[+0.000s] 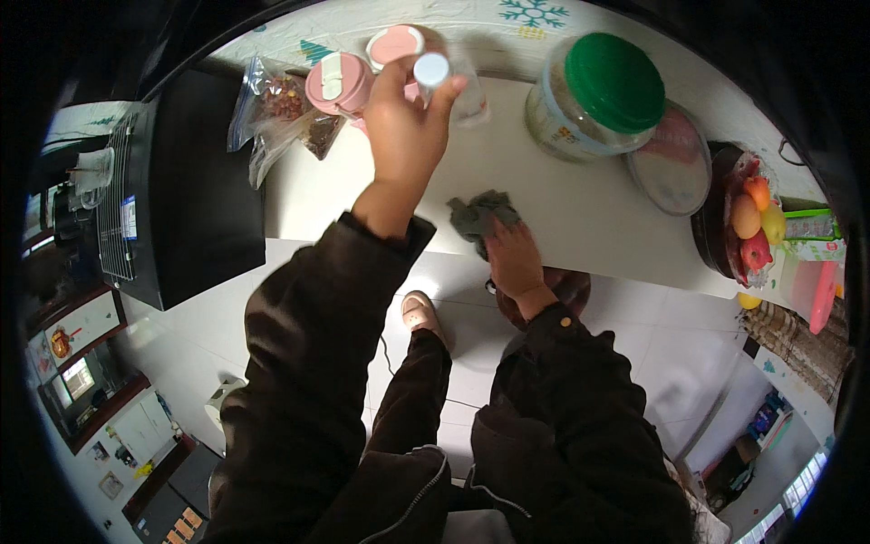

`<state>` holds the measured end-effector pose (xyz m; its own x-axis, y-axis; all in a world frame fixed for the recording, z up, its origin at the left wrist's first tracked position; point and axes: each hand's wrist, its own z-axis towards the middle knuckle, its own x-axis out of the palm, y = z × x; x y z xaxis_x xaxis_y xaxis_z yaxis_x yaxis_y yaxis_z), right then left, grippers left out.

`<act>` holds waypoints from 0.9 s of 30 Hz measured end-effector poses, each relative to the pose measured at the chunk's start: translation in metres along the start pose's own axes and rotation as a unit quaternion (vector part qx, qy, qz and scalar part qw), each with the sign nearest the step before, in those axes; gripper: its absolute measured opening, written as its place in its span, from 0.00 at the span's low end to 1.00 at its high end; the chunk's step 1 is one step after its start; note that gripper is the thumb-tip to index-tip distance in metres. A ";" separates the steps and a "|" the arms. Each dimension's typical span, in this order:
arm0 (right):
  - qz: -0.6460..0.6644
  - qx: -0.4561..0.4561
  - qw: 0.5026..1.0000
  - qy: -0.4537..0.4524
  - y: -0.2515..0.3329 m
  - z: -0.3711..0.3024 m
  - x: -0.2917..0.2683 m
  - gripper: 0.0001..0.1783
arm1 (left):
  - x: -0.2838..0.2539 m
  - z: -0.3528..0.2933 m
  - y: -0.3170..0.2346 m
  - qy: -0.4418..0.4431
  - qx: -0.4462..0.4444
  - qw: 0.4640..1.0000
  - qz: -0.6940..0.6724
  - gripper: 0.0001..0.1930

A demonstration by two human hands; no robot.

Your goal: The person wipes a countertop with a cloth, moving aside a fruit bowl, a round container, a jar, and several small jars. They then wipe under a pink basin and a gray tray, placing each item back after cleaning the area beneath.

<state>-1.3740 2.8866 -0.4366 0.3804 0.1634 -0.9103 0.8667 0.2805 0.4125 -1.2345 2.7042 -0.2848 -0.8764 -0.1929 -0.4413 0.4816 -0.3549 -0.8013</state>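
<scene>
My left hand [406, 127] is at the back of a white tabletop [362, 204], its fingers and thumb closed round a small container with a white cap [432, 69]. Most of that container's body is hidden by the hand. Right behind the hand stand a pink cup with a pink-and-white lid [339, 82] and another round pink-lidded container [396, 43]. A clear container [471, 100] shows just right of my thumb. Near the front edge, my right hand [517, 258] presses on a crumpled grey-green cloth [480, 216], its fingers resting over the cloth.
To the right stand a large clear jar with a green lid [614, 83], a round lidded container [671, 163] and a dark fruit bowl [714, 218]. Clear bags of dried food [281, 100] lie on the left, beside a black cabinet [208, 181]. A brown round stool [566, 299] sits below the edge.
</scene>
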 end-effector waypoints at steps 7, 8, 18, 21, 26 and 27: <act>-0.059 0.097 0.991 -0.073 -0.041 -0.036 -0.006 0.18 | 0.058 0.038 0.007 -0.026 0.029 0.996 0.078 0.28; -0.058 0.125 0.989 -0.053 -0.044 -0.039 -0.006 0.18 | 0.061 0.041 0.006 -0.020 0.035 0.996 0.083 0.29; -0.083 0.315 0.937 -0.129 -0.047 -0.042 -0.005 0.22 | 0.004 0.076 0.040 0.124 0.034 0.837 0.532 0.44; -0.068 0.336 0.934 -0.098 -0.035 -0.029 -0.002 0.22 | 0.010 0.073 0.046 0.166 0.015 0.841 0.515 0.40; -0.053 0.257 0.963 -0.067 -0.011 0.004 0.001 0.21 | -0.002 0.023 0.031 0.095 0.150 0.892 0.416 0.38; -0.038 0.246 0.968 -0.041 -0.006 0.012 0.002 0.21 | -0.010 0.011 0.025 0.096 0.148 0.904 0.388 0.37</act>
<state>-1.3748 2.8739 -0.4412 0.3168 0.0788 -0.9452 0.9340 -0.1996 0.2964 -1.2143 2.6874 -0.2958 -0.2434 -0.3369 -0.9095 0.9050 -0.4161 -0.0881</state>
